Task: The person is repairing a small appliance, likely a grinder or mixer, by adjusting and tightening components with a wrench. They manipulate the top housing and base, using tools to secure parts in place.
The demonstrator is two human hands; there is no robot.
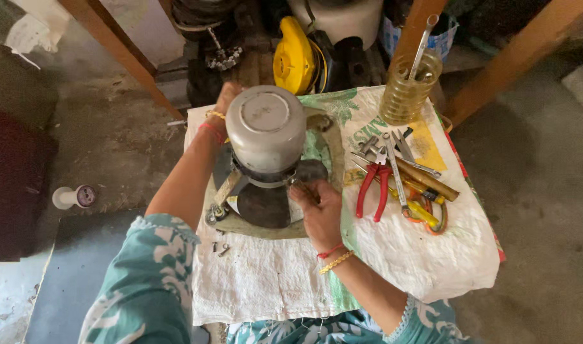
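A grey cylindrical motor housing [266, 130] stands upright on a round metal base plate [266, 224] in the middle of a low table covered by a white sack cloth [266, 280]. My left hand [226, 102] reaches behind the housing on its far left side and steadies it; its fingers are hidden. My right hand [318, 207] is at the housing's lower right by a dark bracket [312, 171], with fingers pinched on a small part that I cannot make out.
Red-handled pliers [374, 185], spanners and screwdrivers [419, 181] lie on the cloth to the right. A ribbed glass jar [409, 89] with a metal rod stands at the back right. Small screws [221, 248] lie front left. A yellow machine [294, 57] and wooden legs stand behind.
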